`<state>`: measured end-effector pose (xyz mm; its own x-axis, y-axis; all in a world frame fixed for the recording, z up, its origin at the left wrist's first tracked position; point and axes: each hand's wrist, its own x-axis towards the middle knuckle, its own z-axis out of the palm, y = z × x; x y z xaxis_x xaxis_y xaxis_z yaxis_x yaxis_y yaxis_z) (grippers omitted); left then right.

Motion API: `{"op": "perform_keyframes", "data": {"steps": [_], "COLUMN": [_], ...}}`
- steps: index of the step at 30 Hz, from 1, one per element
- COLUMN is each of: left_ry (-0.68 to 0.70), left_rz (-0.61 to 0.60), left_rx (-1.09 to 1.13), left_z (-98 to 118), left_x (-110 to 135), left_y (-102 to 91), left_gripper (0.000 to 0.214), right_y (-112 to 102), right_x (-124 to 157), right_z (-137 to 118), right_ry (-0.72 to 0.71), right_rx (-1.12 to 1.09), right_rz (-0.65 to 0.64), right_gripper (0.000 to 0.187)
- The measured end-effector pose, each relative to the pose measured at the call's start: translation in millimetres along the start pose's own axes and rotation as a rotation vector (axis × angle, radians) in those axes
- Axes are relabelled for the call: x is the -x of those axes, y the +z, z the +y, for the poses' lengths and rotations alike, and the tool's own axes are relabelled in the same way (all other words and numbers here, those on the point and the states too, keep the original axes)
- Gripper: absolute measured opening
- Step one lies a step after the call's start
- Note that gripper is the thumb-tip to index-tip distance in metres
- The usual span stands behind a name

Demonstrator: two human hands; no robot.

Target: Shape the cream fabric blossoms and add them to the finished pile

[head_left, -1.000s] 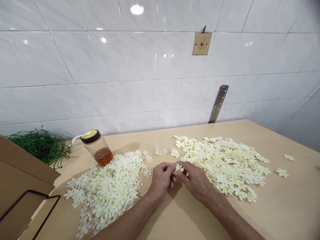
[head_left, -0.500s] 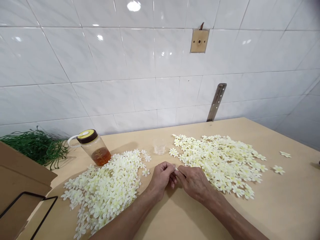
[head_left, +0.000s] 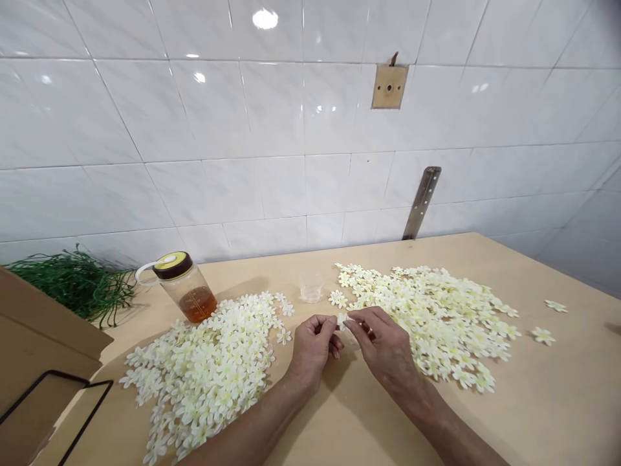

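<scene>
My left hand (head_left: 313, 349) and my right hand (head_left: 385, 349) meet above the wooden table (head_left: 557, 401), fingertips pinched together on one small cream fabric flower (head_left: 342, 320). A heap of the same flowers (head_left: 208, 369) lies to the left of my left hand. A wider heap of flowers (head_left: 431, 310) spreads out to the right of my right hand. A small clear cup (head_left: 311, 288) stands just beyond my fingers.
A plastic bottle (head_left: 187, 290) with amber liquid and a brown-yellow lid stands at the back left. Green plastic grass (head_left: 72, 285) lies by the tiled wall. A cardboard box (head_left: 33, 362) with a black wire frame (head_left: 58, 414) fills the left edge. Two loose flowers (head_left: 543, 335) lie at the far right.
My hands stayed together on the flower and lifted slightly; the flower now shows between the fingertips again. The view shifted a little.
</scene>
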<state>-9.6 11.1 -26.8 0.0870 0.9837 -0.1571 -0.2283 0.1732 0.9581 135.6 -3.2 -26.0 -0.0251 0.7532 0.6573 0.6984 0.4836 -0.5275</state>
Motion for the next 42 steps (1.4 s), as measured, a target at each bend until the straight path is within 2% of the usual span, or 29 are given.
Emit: {"op": "perform_keyframes", "data": {"steps": [3, 6, 9, 12, 14, 16, 18, 21, 27, 29, 33, 38, 42], "left_ry": [0.007, -0.008, -0.041, -0.052, -0.053, -0.054, -0.053, -0.069, -0.11, -0.113, -0.122, -0.117, -0.156], "left_rz": [0.011, 0.004, -0.06, -0.134, -0.145, -0.134, -0.121, -0.117, -0.235, -0.227, -0.194, -0.195, -0.213], "left_rx": [0.01, 0.006, 0.036, 0.072, 0.074, 0.065, 0.07, 0.136, 0.228, 0.218, 0.236, 0.273, 0.273], "left_z": [1, 3, 3, 1, 0, 0, 0, 1, 4, 4, 2, -1, -2], "left_x": [1, 3, 4, 4, 3, 3, 2, 2, 0, -1, -3, -4, -5], "left_y": [0.8, 1.6, 1.3, 0.1, -0.7, -1.3, -1.7, -2.1, -4.4, -5.7, -7.4, -8.1, -8.8], "left_gripper": [0.03, 0.027, 0.027, 0.03, 0.032, 0.034, 0.034, 0.035, 0.039, 0.036, 0.032, 0.031, 0.032], "right_y": [3, 4, 2, -1, -3, -5, -7, -10, -6, -4, -3, -3, -6], "right_x": [1, 2, 0, -2, -4, -5, -6, -7, -6, -4, -3, -4, -4], "right_z": [2, 3, 0, -2, -3, -4, -4, -4, -6, -5, -3, -3, -7], "right_ry": [-0.026, 0.041, 0.182, 0.38, 0.484, 0.525, 0.504, 0.397, 0.089, 0.106, 0.178, 0.109, 0.08], "right_rx": [0.021, 0.017, -0.051, -0.226, -0.357, -0.418, -0.4, -0.339, -0.178, -0.164, -0.211, -0.152, -0.102], "right_rz": [-0.056, -0.115, -0.18, -0.269, -0.315, -0.301, -0.25, -0.189, -0.18, -0.176, -0.164, -0.15, -0.216], "right_gripper": [0.019, 0.021, 0.023, 0.025, 0.026, 0.027, 0.026, 0.024, 0.017, 0.013, 0.018, 0.017, 0.023]}}
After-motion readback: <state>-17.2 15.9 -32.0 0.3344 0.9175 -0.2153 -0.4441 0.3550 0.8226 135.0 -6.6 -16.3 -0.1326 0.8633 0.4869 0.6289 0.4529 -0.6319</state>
